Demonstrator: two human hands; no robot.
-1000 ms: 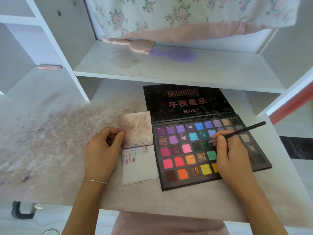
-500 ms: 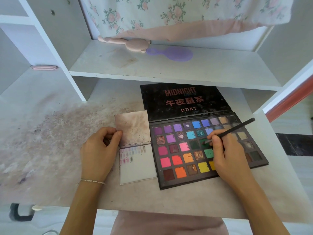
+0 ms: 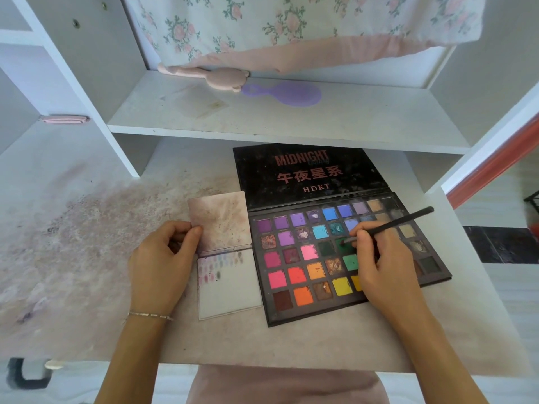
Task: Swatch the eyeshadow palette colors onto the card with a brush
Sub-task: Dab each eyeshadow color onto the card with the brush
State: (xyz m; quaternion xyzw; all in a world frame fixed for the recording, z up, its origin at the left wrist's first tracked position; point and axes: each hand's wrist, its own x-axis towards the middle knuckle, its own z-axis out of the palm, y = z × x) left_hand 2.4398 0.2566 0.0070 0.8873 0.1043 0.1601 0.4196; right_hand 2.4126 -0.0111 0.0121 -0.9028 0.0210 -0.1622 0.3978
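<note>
While the left hand (image 3: pixel 163 263) pinches the card (image 3: pixel 230 284), the right hand (image 3: pixel 385 266), gripping the brush (image 3: pixel 390 225), hides several palette (image 3: pixel 335 258) pans.

A stained white desk (image 3: pixel 87 258) sits under a white shelf (image 3: pixel 291 123), with floral fabric (image 3: pixel 291 21) hanging behind.

Both forearms are bare, with no sleeves in sight. A thin silver bracelet (image 3: pixel 150 315) of small links circles the wrist below the left hand (image 3: pixel 162 265). The right hand (image 3: pixel 388 266) wears no visible jewellery. Dusty pink clothing (image 3: pixel 287 384) shows at the bottom edge.
</note>
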